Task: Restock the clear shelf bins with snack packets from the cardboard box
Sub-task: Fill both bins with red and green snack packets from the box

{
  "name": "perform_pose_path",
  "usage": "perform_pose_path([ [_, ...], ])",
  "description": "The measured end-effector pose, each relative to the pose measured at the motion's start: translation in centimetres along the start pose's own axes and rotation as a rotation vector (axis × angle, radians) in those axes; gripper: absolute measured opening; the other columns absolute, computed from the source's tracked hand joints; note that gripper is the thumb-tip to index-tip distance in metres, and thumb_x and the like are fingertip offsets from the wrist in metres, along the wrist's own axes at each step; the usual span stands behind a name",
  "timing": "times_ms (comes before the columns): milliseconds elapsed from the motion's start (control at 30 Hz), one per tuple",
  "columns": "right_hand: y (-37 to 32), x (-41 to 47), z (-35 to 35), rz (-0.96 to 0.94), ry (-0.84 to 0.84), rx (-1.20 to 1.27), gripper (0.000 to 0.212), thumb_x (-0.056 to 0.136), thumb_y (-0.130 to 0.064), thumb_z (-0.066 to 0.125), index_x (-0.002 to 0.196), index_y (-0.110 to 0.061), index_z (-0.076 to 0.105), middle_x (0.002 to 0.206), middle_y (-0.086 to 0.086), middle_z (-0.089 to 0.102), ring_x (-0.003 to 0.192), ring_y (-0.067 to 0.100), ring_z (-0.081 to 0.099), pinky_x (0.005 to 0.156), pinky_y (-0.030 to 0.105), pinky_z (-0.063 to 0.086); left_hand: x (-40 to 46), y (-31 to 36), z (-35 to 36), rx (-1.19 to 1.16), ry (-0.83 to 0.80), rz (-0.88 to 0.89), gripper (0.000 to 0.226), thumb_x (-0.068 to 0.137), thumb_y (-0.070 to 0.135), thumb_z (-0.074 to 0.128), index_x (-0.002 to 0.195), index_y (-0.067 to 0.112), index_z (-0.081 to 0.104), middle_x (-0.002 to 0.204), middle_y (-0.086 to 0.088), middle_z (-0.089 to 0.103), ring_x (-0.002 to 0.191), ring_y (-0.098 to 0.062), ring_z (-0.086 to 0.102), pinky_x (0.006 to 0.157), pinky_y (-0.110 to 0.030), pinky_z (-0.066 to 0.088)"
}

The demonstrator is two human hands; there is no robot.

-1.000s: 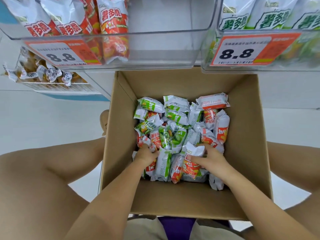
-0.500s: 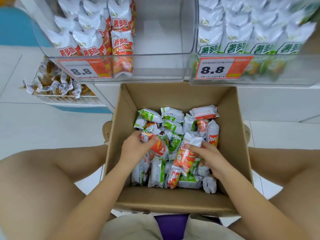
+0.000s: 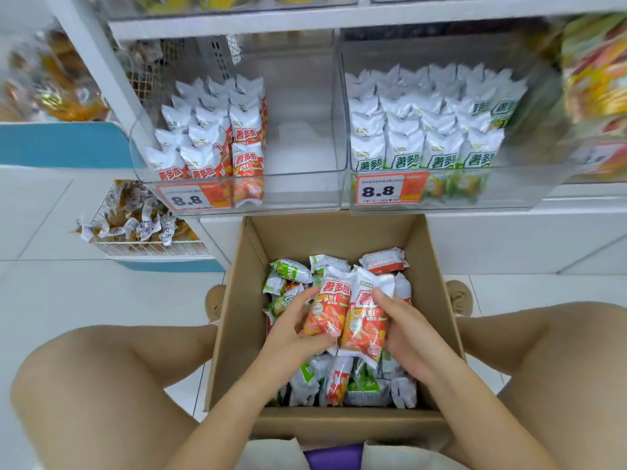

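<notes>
Change since half a second ago: we have raised both hands clear of the heap, and the two red packets, then held apart low in the box, now stand side by side, touching, above the loose stock. The view has tipped upward, so both shelf bins show in full.

Left hand (image 3: 294, 329): grip closed round the left red packet (image 3: 328, 308), thumb across its lower front, fingers behind; packet upright, print facing us.

Right hand (image 3: 405, 337): grip closed round the right red packet (image 3: 366, 318), fingers curled over its upper right edge, palm along its side.

Cardboard box (image 3: 234, 334): open on the floor between our knees, directly below the bins; holds mixed red and green packets (image 3: 363, 385) lying loose.

Left clear bin (image 3: 298, 195): red packets (image 3: 217, 130) standing in rows on its left portion, right portion bare; price tag (image 3: 193, 198) reads 8.8.

Right clear bin (image 3: 509, 195): green packets (image 3: 424, 130) in rows across its width; price tag (image 3: 390, 189) reads 8.8.

Wire basket (image 3: 135, 247): at floor level to the left, holding small wrapped items.
</notes>
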State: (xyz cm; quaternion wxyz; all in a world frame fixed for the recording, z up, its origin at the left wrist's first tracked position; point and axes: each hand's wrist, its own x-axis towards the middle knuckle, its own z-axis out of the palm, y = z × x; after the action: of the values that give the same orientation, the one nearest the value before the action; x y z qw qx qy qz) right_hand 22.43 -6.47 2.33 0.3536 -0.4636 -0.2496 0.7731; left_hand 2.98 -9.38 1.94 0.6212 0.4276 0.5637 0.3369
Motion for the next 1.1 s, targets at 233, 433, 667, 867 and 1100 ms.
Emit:
perform_pose_path([
  [233, -1.8, -1.1, 1.8, -0.070, -0.035, -0.111, 0.043, 0.086, -0.031, 0.061, 0.123, -0.009, 0.060, 0.116, 0.014, 0.069, 0.108, 0.030, 0.065, 0.094, 0.046, 0.049, -0.1, 2.3, -0.4, -0.021, 0.186, -0.030, 0.060, 0.064, 0.050, 0.082, 0.111, 0.026, 0.055, 0.117, 0.004, 0.063, 0.108, -0.013, 0.062, 0.085, -0.027, 0.053],
  [433, -3.8, -0.5, 4.6, -0.125, -0.076, -0.231, 0.045, 0.080, -0.031, 0.075, 0.120, -0.014, 0.062, 0.111, 0.011, 0.071, 0.103, 0.028, 0.068, 0.089, 0.044, 0.053, 0.4, 3.9, -2.1, -0.027, 0.076, 0.002, 0.066, 0.060, 0.048, 0.084, 0.118, 0.028, 0.060, 0.109, 0.008, 0.072, 0.100, -0.012, 0.069, 0.092, -0.040, 0.054],
  [667, -9.7, 0.9, 8.2, -0.371, -0.023, -0.638, 0.045, 0.067, -0.035, 0.081, 0.108, -0.020, 0.068, 0.099, -0.003, 0.074, 0.095, 0.015, 0.069, 0.080, 0.028, 0.057, 2.5, 9.1, -8.5, 0.151, 0.290, 0.211, 0.049, 0.063, 0.053, 0.083, 0.104, 0.037, 0.062, 0.102, 0.014, 0.071, 0.096, 0.001, 0.065, 0.085, -0.021, 0.051],
  [867, -16.6, 4.4, 14.0, -0.693, 0.004, -0.470, 0.038, 0.068, -0.029, 0.079, 0.101, -0.017, 0.065, 0.096, -0.005, 0.074, 0.091, 0.007, 0.067, 0.077, 0.018, 0.052, 5.1, 15.9, -14.7, 0.154, 0.504, 0.452, 0.045, 0.065, 0.043, 0.075, 0.105, 0.042, 0.054, 0.100, 0.026, 0.064, 0.088, 0.016, 0.059, 0.076, -0.013, 0.045],
  [1100, -18.8, 14.0, 18.0, -0.641, 0.061, -0.573, 0.026, 0.086, -0.012, 0.067, 0.112, -0.008, 0.064, 0.101, 0.000, 0.072, 0.090, 0.004, 0.068, 0.082, 0.022, 0.054, 6.7, 16.2, -20.6, -0.196, 0.783, 0.534, 0.037, 0.064, 0.048, 0.075, 0.095, 0.035, 0.060, 0.092, 0.017, 0.069, 0.082, 0.007, 0.065, 0.079, -0.024, 0.050],
])
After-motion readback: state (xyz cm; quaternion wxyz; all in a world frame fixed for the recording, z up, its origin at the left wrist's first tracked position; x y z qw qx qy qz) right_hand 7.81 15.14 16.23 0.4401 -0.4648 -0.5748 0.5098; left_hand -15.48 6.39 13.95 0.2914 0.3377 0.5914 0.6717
